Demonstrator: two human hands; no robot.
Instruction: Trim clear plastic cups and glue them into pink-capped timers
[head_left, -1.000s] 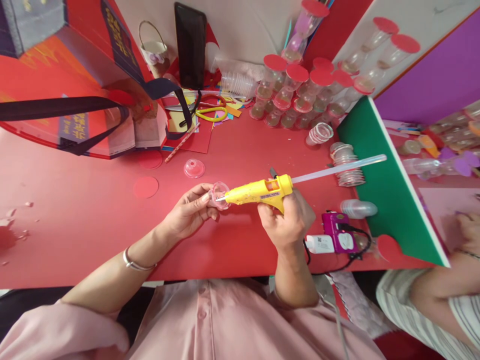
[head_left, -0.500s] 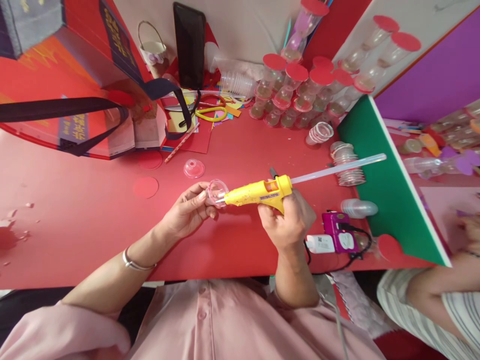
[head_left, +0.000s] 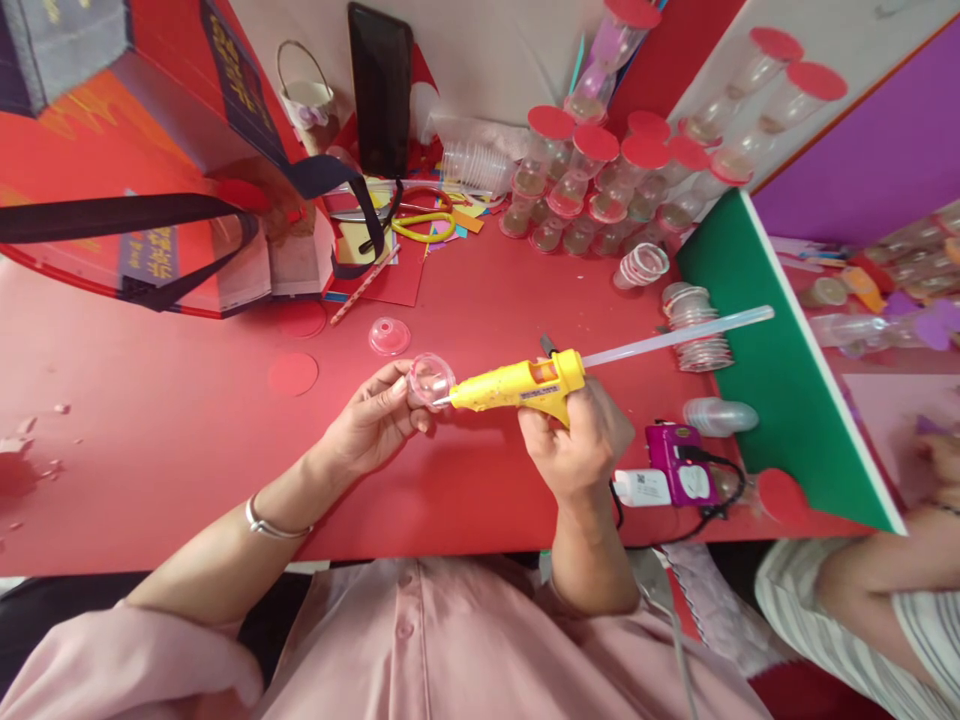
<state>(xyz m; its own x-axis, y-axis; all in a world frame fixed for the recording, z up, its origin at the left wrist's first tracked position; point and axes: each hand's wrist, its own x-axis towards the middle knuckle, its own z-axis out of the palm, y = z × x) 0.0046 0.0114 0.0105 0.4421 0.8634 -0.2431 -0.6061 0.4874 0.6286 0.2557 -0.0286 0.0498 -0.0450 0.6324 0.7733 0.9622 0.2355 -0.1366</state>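
Between the thumb and fingers of my left hand (head_left: 379, 415) is a small clear plastic cup (head_left: 431, 378), its round rim facing up toward me. My right hand (head_left: 577, 440) is wrapped round the grip of a yellow hot glue gun (head_left: 517, 385). The gun's nozzle points left and meets the cup's rim on the near right side. From the back of the gun a long translucent glue stick (head_left: 679, 337) sticks out to the right. A clear dome lid (head_left: 388, 337) lies on the red table just beyond my left hand, near a red paper disc (head_left: 293, 374).
Several hourglass-shaped cup pieces with red discs (head_left: 585, 180) stand at the back right. Stacked clear cups (head_left: 697, 325) lie by a green divider (head_left: 787, 360). A purple power adapter (head_left: 679, 465) with cords sits right of my right hand. Scissors (head_left: 424, 227) and a red bag (head_left: 150, 200) are back left.
The cup has turned slightly in my left hand, its rim now facing up more and shifted a little left. The glue gun stays almost where it was, nozzle at the rim.
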